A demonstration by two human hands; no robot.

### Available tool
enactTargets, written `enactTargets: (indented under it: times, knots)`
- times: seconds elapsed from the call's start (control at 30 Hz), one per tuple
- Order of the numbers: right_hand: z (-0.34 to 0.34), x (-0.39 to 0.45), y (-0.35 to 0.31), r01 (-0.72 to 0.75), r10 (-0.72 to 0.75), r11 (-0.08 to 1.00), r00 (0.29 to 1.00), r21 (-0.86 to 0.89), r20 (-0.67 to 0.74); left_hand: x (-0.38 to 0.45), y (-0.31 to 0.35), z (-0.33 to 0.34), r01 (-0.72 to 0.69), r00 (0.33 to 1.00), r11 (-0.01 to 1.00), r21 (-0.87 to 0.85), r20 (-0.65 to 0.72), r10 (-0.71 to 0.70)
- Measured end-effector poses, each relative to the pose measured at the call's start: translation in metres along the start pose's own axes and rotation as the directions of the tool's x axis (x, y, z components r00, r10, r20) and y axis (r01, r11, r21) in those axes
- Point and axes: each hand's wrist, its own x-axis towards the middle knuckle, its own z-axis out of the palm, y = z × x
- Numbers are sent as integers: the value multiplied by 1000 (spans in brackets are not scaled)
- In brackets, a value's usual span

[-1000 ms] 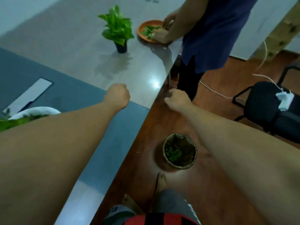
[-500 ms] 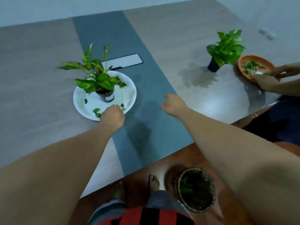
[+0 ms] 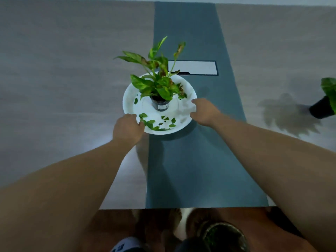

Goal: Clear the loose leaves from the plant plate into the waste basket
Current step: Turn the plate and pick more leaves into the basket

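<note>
A white plate [image 3: 187, 91] rests on the table, partly on the blue strip, with a potted plant [image 3: 160, 88] in a dark pot at its middle. Several loose leaves [image 3: 154, 123] lie on the plate's near part. My left hand [image 3: 127, 131] is at the near-left rim, fingers curled down onto the leaves, fingertips hidden behind the knuckles. My right hand [image 3: 205, 113] is at the right rim, thumb and forefinger apart over the edge. The round woven waste basket [image 3: 223, 237] stands on the floor below the table's near edge, with some green inside.
A white rectangular panel [image 3: 192, 68] is set in the blue strip [image 3: 196, 160] behind the plate. Another potted plant [image 3: 325, 104] stands at the right edge. My bare feet [image 3: 174, 219] are on the brown floor beside the basket.
The view has swung from the floor and basket onto the plate. Both hands moved forward: the left one stays at the near-left rim, the right one has come from the blue strip to the right rim.
</note>
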Motion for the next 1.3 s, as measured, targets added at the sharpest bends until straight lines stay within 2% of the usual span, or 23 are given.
enactTargets:
  times: [0.17,0.3,0.43,0.63,0.73,0.83,0.93,1.03,1.13,1.23,1.3]
  knots:
    - [6,37,0,49,-48,999,999,-17,11,24,5,15,-56,998,998,-7,28,56]
    - [20,55,3,56,-58,995,998,-82,-25,34,5,34,-89,996,989,116,24,87]
    - [37,60,5,-80,97,990,985,118,-144,35,-5,40,-112,993,989,93,-11,113]
    - [57,40,-2,-97,189,935,950,341,-248,63,-33,28,-205,977,978,25,58,204]
    - [72,23,-8,-136,314,858,902,495,-296,77,-43,20,-200,977,979,-33,71,202]
    - [80,13,-14,-168,420,769,860,617,-289,70,-51,16,-113,994,988,-105,-25,111]
    - [74,17,-11,-171,430,752,859,637,-277,46,-54,22,27,993,968,-250,-102,-54]
    - [56,33,-4,-191,420,781,865,594,-274,27,-47,30,195,960,820,-537,-68,-272]
    - [43,38,0,-255,436,768,880,588,-187,24,-39,35,223,948,635,-740,13,-318]
    - [50,28,0,-286,479,700,867,654,-134,35,-41,33,246,935,589,-770,29,-353]
    - [63,16,0,-280,506,612,858,740,-94,49,-46,29,254,932,609,-752,23,-361]
